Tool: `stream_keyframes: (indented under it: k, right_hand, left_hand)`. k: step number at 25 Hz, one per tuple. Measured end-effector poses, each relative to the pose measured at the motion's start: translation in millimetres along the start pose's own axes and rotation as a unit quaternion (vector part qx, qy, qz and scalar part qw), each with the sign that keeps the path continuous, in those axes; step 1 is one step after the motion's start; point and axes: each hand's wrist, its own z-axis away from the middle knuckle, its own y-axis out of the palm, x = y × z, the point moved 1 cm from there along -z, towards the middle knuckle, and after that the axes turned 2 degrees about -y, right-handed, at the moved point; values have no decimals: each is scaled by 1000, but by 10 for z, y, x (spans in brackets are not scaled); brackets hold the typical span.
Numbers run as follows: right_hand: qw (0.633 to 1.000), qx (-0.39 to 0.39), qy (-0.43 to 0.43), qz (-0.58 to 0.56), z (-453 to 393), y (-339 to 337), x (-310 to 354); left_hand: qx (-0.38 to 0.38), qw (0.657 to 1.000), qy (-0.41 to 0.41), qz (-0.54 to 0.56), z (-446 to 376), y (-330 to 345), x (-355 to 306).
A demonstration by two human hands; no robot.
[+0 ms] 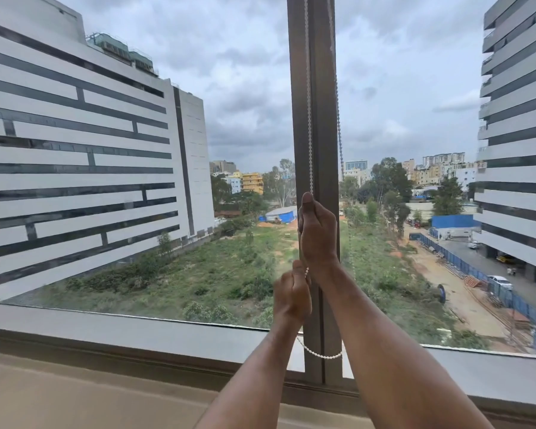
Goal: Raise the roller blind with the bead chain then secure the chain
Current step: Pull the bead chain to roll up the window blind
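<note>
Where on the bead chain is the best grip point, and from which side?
Grip the bead chain on its taut front strand along the window mullion, above the right hand, coming from the room side. Fingers pinch between beads; the slack bottom loop gives no pull.

Flat overcast daylight through the window, wide-angle bend at the edges

Soft, even light comes from a grey clouded sky [245, 57] outside, so nothing throws a hard shadow and the glass shows no strong glare. The two forearms and the left hand [291, 297] and right hand [317, 233] are backlit and read dark against the bright view. The window post [314, 119] is dim on its room side. The building on the left [75, 150] and the one on the right [517, 119] lean inward from lens distortion. The sill [106, 382] is slightly soft, and distant rooftops are hazy.
</note>
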Motion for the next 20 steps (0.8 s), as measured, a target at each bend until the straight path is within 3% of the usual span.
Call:
stream_keyframes:
  k: [4,11,20]
  right_hand:
    - [999,20,36,2,217,-77,-201]
    - [990,70,120,18,705,-127,-672]
    - [972,195,101,78,535,-263,-622]
  left_hand:
    - [-97,991,-41,82,-352,-204,-318]
    - [20,991,42,127,-639,-116,-1024]
    - [-79,992,80,56,-658,-201,-884]
